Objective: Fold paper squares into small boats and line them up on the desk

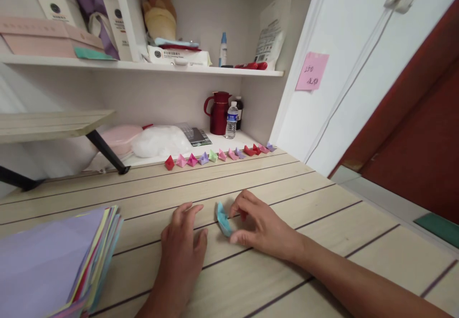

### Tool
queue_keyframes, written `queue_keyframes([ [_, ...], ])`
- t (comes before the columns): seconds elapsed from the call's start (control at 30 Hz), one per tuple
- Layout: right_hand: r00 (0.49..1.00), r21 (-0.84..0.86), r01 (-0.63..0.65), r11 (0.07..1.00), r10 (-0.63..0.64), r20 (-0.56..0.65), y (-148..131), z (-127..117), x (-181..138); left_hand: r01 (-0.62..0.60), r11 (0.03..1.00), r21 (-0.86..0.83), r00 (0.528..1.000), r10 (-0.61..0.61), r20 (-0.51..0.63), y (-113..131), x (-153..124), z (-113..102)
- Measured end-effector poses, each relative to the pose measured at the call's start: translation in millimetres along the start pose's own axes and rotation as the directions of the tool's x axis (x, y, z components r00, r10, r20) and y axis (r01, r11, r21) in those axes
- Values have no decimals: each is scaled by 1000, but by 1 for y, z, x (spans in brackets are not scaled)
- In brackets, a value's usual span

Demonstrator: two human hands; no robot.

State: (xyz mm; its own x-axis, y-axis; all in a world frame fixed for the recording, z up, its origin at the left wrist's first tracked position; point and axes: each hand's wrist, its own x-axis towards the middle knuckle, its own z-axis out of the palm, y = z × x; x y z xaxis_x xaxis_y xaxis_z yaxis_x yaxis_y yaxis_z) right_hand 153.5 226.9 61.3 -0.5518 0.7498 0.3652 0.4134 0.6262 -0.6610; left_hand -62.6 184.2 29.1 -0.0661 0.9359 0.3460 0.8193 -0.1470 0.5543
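Observation:
A small light-blue folded paper boat [224, 220] rests on the slatted wooden table, tilted on its side. My right hand [261, 222] reaches in from the right, thumb and index finger apart at the boat's right side. The thumb tip is at its near end; whether it touches cannot be made out. My left hand [184, 236] hovers or rests just left of the boat, fingers spread and loosely curled, holding nothing. Along the table's back edge runs a row of several small paper boats, among them a red boat [169, 163] and a green boat [213, 155].
A stack of coloured paper [53, 260] lies at the front left. Behind it stands a small raised wooden stand [53, 124] with black legs. At the back are a red jug [219, 113], a water bottle [231, 121] and a white plastic bag [161, 141], under a loaded shelf [201, 70].

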Motion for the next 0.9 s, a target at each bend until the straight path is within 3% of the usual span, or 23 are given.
queue_keyframes([
  [0.13,1000,-151,1,989,2,17,0,11,0,-32,999,-15,999,32,-26,-7,1,4],
  [0.3,990,-245,139,959,-129,59,7,3,2,-2,996,-89,995,-7,-99,-7,2,3],
  [0.43,984,-315,175,933,-156,85,10,-12,2,17,998,-61,1000,-17,5,5,1,-2],
  [0.53,981,-279,190,941,-167,103,9,-16,2,-10,1000,-23,998,11,68,9,-1,-4],
  [0.7,988,-170,149,974,-141,57,6,-6,2,-39,999,-15,997,40,65,8,-1,-1],
  [0.9,990,-180,139,974,-132,52,0,5,1,-58,998,-30,996,60,71,7,1,0],
])
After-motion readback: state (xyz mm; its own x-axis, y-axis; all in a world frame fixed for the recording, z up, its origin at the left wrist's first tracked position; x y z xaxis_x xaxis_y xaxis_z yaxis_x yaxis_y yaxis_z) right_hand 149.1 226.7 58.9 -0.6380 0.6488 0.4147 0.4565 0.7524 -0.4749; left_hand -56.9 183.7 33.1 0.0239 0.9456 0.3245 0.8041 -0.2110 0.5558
